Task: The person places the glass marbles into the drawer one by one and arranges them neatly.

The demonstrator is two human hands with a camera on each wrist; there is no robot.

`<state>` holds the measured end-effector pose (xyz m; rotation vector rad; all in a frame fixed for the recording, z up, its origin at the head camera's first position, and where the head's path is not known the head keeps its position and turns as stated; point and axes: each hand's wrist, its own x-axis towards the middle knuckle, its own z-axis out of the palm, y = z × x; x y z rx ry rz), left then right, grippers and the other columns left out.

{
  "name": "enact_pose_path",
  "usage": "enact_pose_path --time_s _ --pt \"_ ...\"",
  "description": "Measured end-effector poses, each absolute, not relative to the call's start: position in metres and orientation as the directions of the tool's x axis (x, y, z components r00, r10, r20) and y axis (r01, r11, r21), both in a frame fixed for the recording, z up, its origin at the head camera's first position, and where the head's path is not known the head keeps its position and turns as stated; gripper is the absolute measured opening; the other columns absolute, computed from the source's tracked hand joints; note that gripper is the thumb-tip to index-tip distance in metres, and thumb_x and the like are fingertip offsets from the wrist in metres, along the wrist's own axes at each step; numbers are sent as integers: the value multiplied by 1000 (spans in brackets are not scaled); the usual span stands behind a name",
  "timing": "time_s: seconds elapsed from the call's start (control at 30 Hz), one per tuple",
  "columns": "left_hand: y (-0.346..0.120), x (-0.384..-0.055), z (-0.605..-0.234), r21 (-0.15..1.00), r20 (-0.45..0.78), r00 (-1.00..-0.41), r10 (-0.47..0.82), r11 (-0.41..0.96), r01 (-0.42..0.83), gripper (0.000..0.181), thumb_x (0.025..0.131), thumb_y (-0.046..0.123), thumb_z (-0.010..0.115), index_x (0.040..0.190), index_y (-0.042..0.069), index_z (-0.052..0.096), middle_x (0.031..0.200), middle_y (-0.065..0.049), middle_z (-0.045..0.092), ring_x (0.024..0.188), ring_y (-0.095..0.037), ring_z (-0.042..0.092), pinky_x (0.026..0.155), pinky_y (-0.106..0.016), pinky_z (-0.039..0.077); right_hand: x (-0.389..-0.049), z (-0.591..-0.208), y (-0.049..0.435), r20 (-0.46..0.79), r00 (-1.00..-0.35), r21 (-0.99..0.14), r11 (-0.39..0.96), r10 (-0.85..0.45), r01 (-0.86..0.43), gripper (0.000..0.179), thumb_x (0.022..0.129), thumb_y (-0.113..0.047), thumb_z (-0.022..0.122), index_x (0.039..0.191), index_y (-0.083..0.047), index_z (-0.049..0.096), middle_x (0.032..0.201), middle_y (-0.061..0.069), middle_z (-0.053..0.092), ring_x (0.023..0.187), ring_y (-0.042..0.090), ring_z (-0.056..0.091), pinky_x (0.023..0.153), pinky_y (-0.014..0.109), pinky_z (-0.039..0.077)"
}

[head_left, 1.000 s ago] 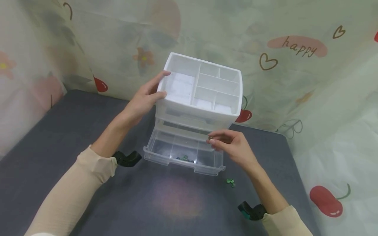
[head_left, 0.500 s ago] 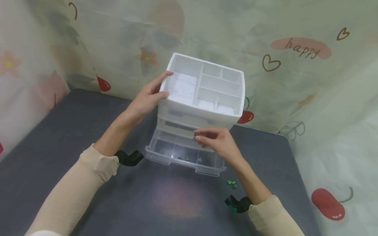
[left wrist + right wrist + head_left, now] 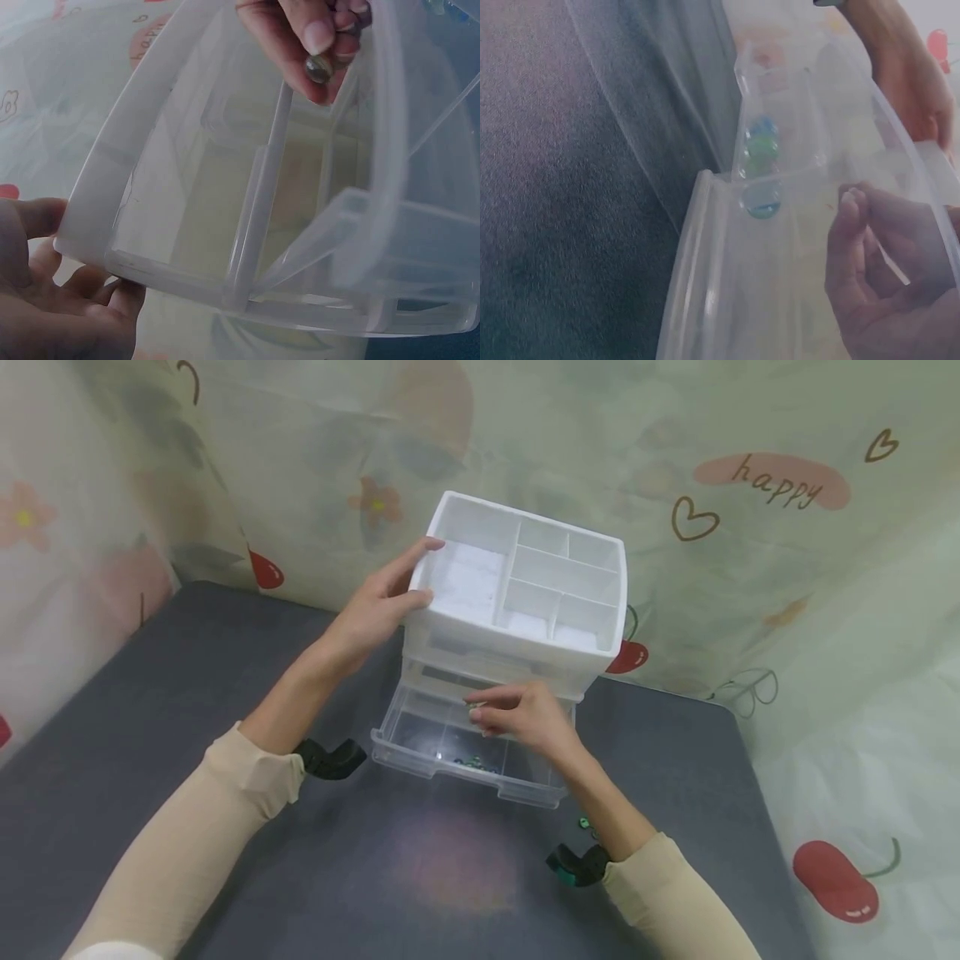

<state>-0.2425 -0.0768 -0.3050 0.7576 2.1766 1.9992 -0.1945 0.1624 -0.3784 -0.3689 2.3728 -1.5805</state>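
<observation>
While the left hand (image 3: 371, 614) grips the left rim of the white box (image 3: 517, 643), the right hand (image 3: 525, 718) pinches 1 glassy marble (image 3: 319, 69) between thumb and finger, over the open clear drawer (image 3: 465, 777). Divided top of the box is just right of the left hand and beyond the right. Blue and green marbles (image 3: 474, 763) lie in the drawer, below the right hand. Small green pieces (image 3: 584, 822) sit on the dark table (image 3: 300, 860), nearer the wearer than that hand, partly behind its forearm.
</observation>
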Motion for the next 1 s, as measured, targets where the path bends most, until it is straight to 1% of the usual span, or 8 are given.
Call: enact_pose_path --time_s 0.1,0.2,0.33,0.47,0.63,0.77,0.87,1.0 --pt "-76 -243 -305 956 258 -872 415 17 292 51 95 9 46 143 19 30 149 9 17 134 -3 13 106 -36 19 -196 -381 160 -138 -930 -913 407 -340 -13 28 80 -15 71 105 -5 69 85 6 69 76 27 65 69 36 52" --pt "-75 -243 -304 959 256 -873 415 7 284 51 95 8 46 143 18 30 149 8 17 134 -3 14 106 -36 20 -196 -382 159 -183 -930 -898 439 -318 26 27 79 -16 71 105 -6 69 86 8 69 75 23 66 69 35 52" --pt "-76 -243 -304 959 255 -875 412 5 282 51 95 8 46 143 18 30 149 8 17 133 -2 13 106 -35 19 -198 -383 158 -227 -929 -871 487 -291 60 26 79 -19 72 103 -11 71 85 10 69 73 20 66 68 32 52" --pt "-77 -243 -304 957 259 -873 414 11 290 51 95 8 46 143 17 30 149 8 17 134 -2 12 106 -35 19 -198 -385 157 -265 -930 -832 548 -256 87 23 78 -23 72 101 -18 72 81 6 70 71 18 66 66 32 51" --pt "-77 -243 -304 958 257 -872 417 11 287 51 95 8 45 143 17 29 150 7 17 134 -3 13 106 -35 19 -198 -388 156 -289 -929 -792 603 -232 96 22 78 -25 72 100 -20 72 76 1 70 70 16 66 64 35 50" --pt "-76 -243 -304 960 250 -872 421 14 281 51 95 9 45 143 19 30 150 8 16 134 -3 13 105 -35 20 -197 -389 156 -308 -926 -773 624 -217 111 23 78 -25 72 100 -20 72 74 0 69 68 15 66 64 34 50" --pt "-77 -243 -303 962 246 -873 420 6 274 51 95 9 46 143 19 30 150 8 16 134 -2 13 106 -35 19 -197 -389 155 -313 -924 -780 614 -219 119 23 78 -23 72 101 -18 72 75 0 69 68 16 66 62 32 51" --pt "-77 -243 -303 962 248 -875 415 2 274 51 95 8 46 143 18 30 149 8 16 134 -2 13 106 -34 18 -198 -388 154 -317 -923 -786 605 -220 126 22 78 -22 72 100 -18 73 76 0 70 70 17 67 62 33 51"
